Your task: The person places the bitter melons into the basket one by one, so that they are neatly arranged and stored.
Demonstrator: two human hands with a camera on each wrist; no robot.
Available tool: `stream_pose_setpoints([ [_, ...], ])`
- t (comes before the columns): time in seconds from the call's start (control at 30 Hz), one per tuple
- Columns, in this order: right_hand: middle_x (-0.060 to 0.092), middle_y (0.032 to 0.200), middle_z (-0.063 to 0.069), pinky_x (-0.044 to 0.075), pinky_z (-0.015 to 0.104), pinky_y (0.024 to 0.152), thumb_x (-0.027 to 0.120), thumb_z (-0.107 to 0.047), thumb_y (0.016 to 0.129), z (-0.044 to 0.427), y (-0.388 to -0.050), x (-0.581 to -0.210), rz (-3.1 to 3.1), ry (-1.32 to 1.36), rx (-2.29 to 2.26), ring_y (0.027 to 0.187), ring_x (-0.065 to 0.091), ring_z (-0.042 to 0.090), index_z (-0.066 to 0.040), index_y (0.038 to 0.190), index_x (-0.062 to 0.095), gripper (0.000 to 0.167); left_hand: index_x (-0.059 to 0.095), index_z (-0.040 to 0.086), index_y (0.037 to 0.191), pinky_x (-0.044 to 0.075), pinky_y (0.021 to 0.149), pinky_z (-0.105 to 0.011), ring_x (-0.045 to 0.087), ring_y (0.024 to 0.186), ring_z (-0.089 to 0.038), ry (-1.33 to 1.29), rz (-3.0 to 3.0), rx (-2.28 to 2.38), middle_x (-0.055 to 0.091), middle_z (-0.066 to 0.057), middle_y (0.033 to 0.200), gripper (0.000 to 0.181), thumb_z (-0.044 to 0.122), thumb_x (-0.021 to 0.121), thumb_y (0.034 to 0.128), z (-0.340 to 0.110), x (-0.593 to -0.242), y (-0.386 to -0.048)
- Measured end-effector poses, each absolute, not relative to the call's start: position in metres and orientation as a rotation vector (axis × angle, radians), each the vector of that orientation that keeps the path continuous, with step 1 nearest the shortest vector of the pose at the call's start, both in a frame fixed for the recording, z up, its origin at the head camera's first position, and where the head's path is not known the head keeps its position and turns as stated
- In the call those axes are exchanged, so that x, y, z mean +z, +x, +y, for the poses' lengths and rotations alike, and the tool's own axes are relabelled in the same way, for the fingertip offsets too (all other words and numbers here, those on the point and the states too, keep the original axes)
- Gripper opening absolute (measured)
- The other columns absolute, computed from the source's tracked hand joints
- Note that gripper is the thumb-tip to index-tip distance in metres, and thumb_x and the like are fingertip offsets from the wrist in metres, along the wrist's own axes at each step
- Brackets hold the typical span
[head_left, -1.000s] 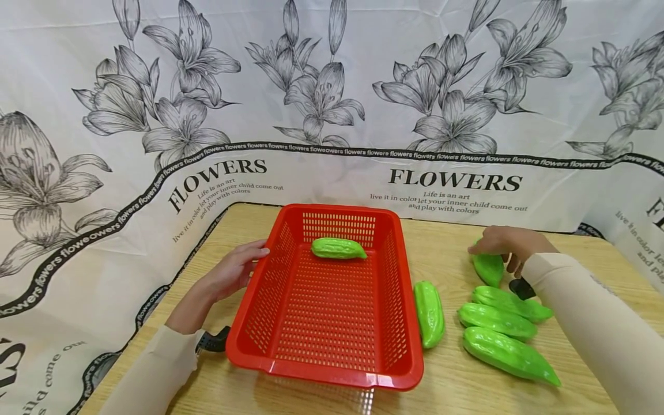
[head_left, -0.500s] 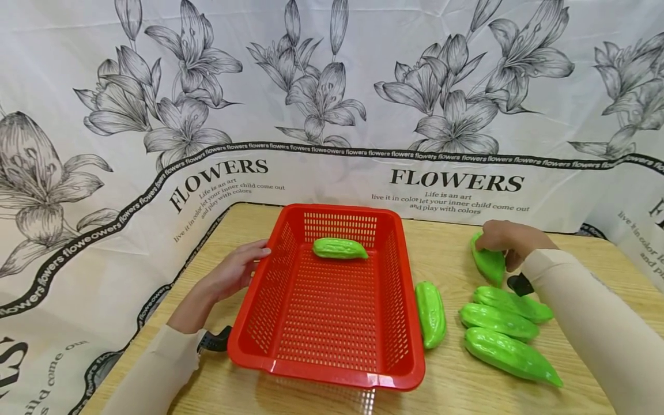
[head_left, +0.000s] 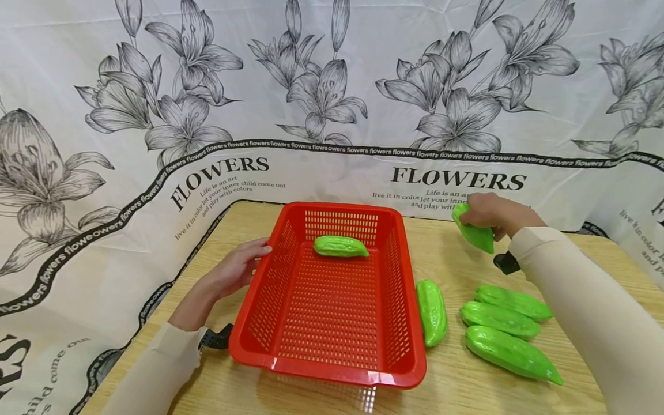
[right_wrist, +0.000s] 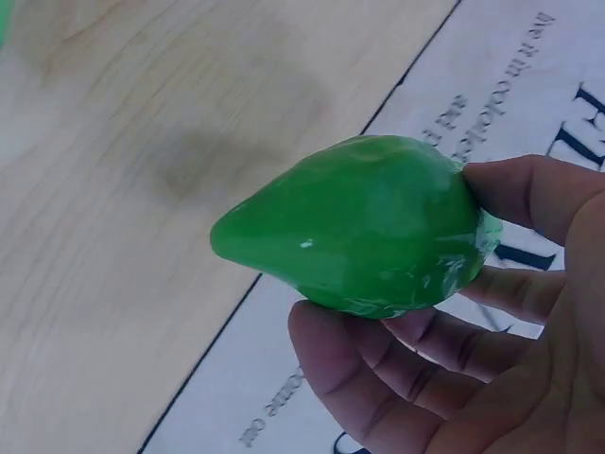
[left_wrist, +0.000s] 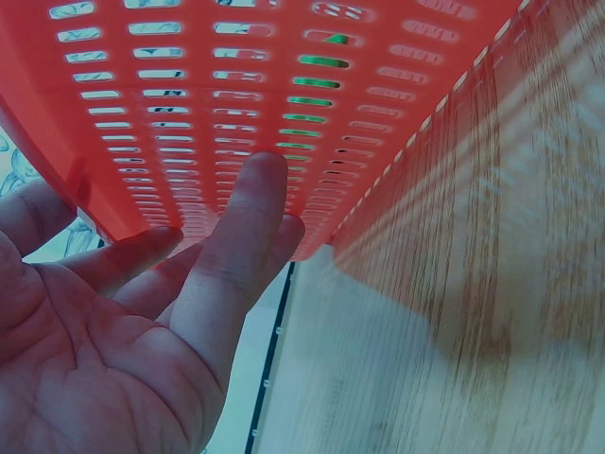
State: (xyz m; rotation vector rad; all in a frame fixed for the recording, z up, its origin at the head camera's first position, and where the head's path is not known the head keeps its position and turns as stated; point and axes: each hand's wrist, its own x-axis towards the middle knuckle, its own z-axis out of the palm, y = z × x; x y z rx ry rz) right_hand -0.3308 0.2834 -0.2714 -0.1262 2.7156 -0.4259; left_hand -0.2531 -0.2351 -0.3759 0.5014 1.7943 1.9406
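A green vegetable (head_left: 474, 231) hangs above the table's back right, pinched by the right hand (head_left: 495, 212). In the right wrist view the thumb and fingers of the right hand (right_wrist: 510, 350) hold the green vegetable (right_wrist: 359, 227) from both sides, its pointed end facing away from the palm. The left hand (head_left: 236, 270) touches the left side of the red basket (head_left: 339, 311), thumb at the rim. In the left wrist view the fingers of the left hand (left_wrist: 142, 312) lie extended against the slotted wall of the basket (left_wrist: 189, 95). One green vegetable (head_left: 340, 246) lies inside, near the back wall.
Another green vegetable (head_left: 432, 313) lies along the basket's right side. Three more, the nearest a long pointed one (head_left: 513, 353), lie side by side on the wooden table (head_left: 456, 392) farther right. A flower-printed cloth (head_left: 332, 167) hangs behind the table.
The right hand has lifted the green vegetable off the table and moved it up, back and slightly left. The left hand and the basket have stayed in place.
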Motion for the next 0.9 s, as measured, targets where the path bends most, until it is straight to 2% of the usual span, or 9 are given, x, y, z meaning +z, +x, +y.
stream_pose_setpoints([
  [0.07, 0.055, 0.088, 0.023, 0.062, 0.047, 0.06, 0.049, -0.018, 0.096, 0.276, -0.334, -0.268, 2.74, -0.159, -0.437, 0.071, 0.064, 0.032, 0.009, 0.11, 0.043, 0.031, 0.033, 0.0, 0.155, 0.063, 0.078, -0.044, 0.072, 0.1, -0.024, 0.498, 1.795, 1.942, 0.058, -0.023, 0.128, 0.05, 0.023, 0.038, 0.1109, -0.235, -0.376, -0.253],
  [0.17, 0.053, 0.099, 0.028, 0.062, 0.048, 0.061, 0.051, -0.02, 0.097, 0.264, -0.338, -0.262, 2.777, -0.188, -0.464, 0.078, 0.064, 0.035, 0.013, 0.13, 0.039, 0.049, 0.033, 0.0, 0.155, 0.063, 0.078, -0.044, 0.072, 0.1, -0.024, 0.501, 1.796, 1.94, 0.057, -0.025, 0.129, 0.05, 0.023, 0.039, 0.1108, -0.235, -0.375, -0.253],
  [0.23, 0.052, 0.108, 0.031, 0.062, 0.048, 0.061, 0.052, -0.021, 0.097, 0.255, -0.34, -0.258, 2.804, -0.201, -0.482, 0.084, 0.064, 0.037, 0.012, 0.142, 0.032, 0.059, 0.033, -0.001, 0.155, 0.063, 0.077, -0.043, 0.072, 0.1, -0.024, 0.503, 1.794, 1.939, 0.056, -0.026, 0.13, 0.05, 0.023, 0.039, 0.1107, -0.235, -0.375, -0.253],
  [0.3, 0.05, 0.114, 0.033, 0.062, 0.047, 0.06, 0.052, -0.021, 0.098, 0.247, -0.342, -0.253, 2.835, -0.223, -0.497, 0.088, 0.063, 0.04, 0.01, 0.149, 0.027, 0.065, 0.032, -0.001, 0.155, 0.063, 0.077, -0.043, 0.072, 0.1, -0.025, 0.507, 1.792, 1.939, 0.055, -0.027, 0.13, 0.05, 0.022, 0.039, 0.1107, -0.235, -0.375, -0.253],
  [0.5, 0.049, 0.121, 0.035, 0.062, 0.045, 0.058, 0.055, -0.02, 0.099, 0.224, -0.342, -0.239, 2.891, -0.343, -0.616, 0.091, 0.064, 0.042, 0.006, 0.151, 0.028, 0.065, 0.031, 0.0, 0.156, 0.063, 0.076, -0.043, 0.072, 0.101, -0.025, 0.513, 1.794, 1.939, 0.054, -0.029, 0.132, 0.051, 0.022, 0.039, 0.1107, -0.235, -0.375, -0.254],
  [0.73, 0.049, 0.132, 0.032, 0.063, 0.047, 0.069, 0.059, -0.024, 0.101, 0.2, -0.338, -0.225, 2.79, -0.361, -0.95, 0.102, 0.064, 0.038, -0.005, 0.159, 0.027, 0.069, 0.03, 0.0, 0.156, 0.063, 0.076, -0.043, 0.072, 0.101, -0.025, 0.516, 1.788, 1.944, 0.055, -0.028, 0.132, 0.052, 0.022, 0.04, 0.1105, -0.236, -0.375, -0.254],
  [0.9, 0.051, 0.133, 0.027, 0.063, 0.046, 0.073, 0.062, -0.023, 0.1, 0.175, -0.33, -0.218, 2.686, -0.395, -1.105, 0.1, 0.064, 0.032, -0.012, 0.159, 0.03, 0.068, 0.03, -0.001, 0.156, 0.063, 0.075, -0.042, 0.072, 0.101, -0.025, 0.525, 1.785, 1.948, 0.058, -0.024, 0.13, 0.052, 0.022, 0.04, 0.1105, -0.236, -0.377, -0.254],
])
